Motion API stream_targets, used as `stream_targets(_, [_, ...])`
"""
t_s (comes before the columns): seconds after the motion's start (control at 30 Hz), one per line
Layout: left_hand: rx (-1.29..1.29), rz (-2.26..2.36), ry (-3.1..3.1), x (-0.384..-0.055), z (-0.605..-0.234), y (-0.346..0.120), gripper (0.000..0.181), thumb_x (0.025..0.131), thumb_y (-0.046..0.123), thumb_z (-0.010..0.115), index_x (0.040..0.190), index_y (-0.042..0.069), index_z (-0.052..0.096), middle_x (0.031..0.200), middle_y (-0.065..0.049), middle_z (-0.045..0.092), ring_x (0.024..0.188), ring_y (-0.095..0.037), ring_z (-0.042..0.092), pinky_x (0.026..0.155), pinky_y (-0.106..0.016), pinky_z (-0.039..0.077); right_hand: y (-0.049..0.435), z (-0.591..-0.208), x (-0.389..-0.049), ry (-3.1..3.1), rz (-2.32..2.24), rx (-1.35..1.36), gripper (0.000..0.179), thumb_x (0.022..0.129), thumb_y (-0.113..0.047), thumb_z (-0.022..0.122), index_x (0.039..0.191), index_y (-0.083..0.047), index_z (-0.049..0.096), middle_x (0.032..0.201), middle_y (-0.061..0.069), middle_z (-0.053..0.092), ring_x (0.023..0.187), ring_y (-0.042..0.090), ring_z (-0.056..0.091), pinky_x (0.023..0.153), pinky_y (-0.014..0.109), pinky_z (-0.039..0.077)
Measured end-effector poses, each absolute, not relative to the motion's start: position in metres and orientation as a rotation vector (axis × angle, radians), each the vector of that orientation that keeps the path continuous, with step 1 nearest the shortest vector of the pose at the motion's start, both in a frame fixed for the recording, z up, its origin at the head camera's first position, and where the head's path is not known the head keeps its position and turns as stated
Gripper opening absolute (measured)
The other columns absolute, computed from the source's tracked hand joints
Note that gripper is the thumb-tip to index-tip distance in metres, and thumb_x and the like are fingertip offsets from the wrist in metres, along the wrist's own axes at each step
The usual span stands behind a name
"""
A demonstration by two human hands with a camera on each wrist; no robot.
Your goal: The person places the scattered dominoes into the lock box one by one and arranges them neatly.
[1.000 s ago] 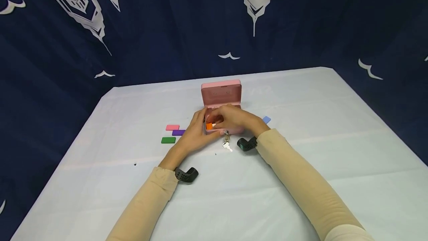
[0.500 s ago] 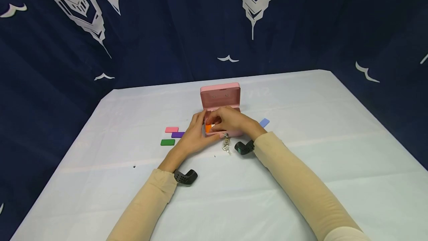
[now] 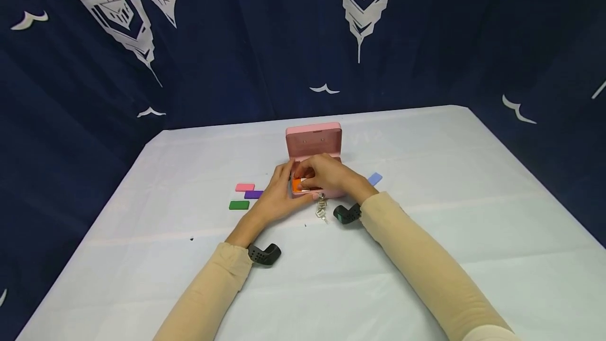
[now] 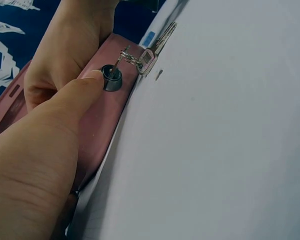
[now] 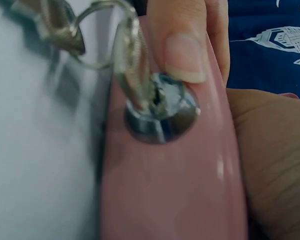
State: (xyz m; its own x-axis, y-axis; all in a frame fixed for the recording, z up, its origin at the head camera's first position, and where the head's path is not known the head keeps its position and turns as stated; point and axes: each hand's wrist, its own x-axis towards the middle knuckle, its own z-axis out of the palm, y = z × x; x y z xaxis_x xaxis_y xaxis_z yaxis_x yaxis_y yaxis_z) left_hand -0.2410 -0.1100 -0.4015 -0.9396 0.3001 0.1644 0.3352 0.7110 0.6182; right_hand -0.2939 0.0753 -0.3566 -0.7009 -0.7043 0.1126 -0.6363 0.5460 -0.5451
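1 white table [image 3: 326, 288] bears the box [image 3: 314, 143] — curtain [image 3: 236, 67] behind.

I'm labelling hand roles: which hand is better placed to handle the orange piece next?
Probably the right: the right hand reaches inside the pink box, beside the orange piece. The left hand spans the box's near-left corner, its thumb at the lock.

The dim right wrist view blurs the keys [image 5: 130, 67].

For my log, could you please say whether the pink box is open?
The pink box is open: its lid stands raised.
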Motion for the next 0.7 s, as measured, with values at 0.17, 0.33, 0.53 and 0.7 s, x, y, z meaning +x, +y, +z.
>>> stream_targets(0.17, [-0.533, -1.059, -2.867, -0.239, -0.402, -0.110, 0.112, 0.076, 0.071, 0.066, 0.158, 0.020, 0.008, 0.155, -0.002, 0.022, 0.134, -0.019, 0.038, 0.109, -0.040, 0.034, 0.096, -0.331, -0.292, 2.735, -0.876, -1.157, 0.025, 0.088, -0.017, 0.075, 0.111, -0.009, 0.073, 0.102, 0.002, 0.071, 0.088, 0.015, 0.063, 0.084, 0.033, 0.051])
stream_targets(0.33, [-0.576, -1.074, -2.851, -0.241, -0.397, -0.110, 0.108, 0.079, 0.066, 0.068, 0.158, 0.026, 0.005, 0.158, -0.001, 0.021, 0.136, -0.021, 0.035, 0.110, -0.043, 0.032, 0.137, -0.303, -0.294, 2.744, -0.879, -0.986, 0.033, 0.087, -0.015, 0.075, 0.119, -0.008, 0.069, 0.112, 0.008, 0.068, 0.097, 0.020, 0.061, 0.088, 0.037, 0.050])
stream_targets(0.53, [-0.582, -1.077, -2.835, -0.239, -0.400, -0.110, 0.108, 0.078, 0.067, 0.068, 0.158, 0.025, 0.008, 0.157, -0.002, 0.023, 0.136, -0.022, 0.036, 0.109, -0.044, 0.033, 0.170, -0.304, -0.295, 2.691, -0.686, -0.760, 0.043, 0.084, -0.020, 0.077, 0.122, -0.004, 0.064, 0.118, 0.011, 0.065, 0.106, 0.026, 0.060, 0.091, 0.043, 0.048])
stream_targets(0.7, [-0.586, -1.081, -2.829, -0.237, -0.401, -0.108, 0.110, 0.078, 0.069, 0.067, 0.158, 0.023, 0.008, 0.157, -0.002, 0.023, 0.136, -0.022, 0.036, 0.109, -0.045, 0.033, 0.181, -0.309, -0.293, 2.636, -0.447, -0.485, 0.053, 0.077, -0.034, 0.083, 0.119, -0.009, 0.061, 0.119, 0.011, 0.059, 0.104, 0.028, 0.054, 0.089, 0.048, 0.044])
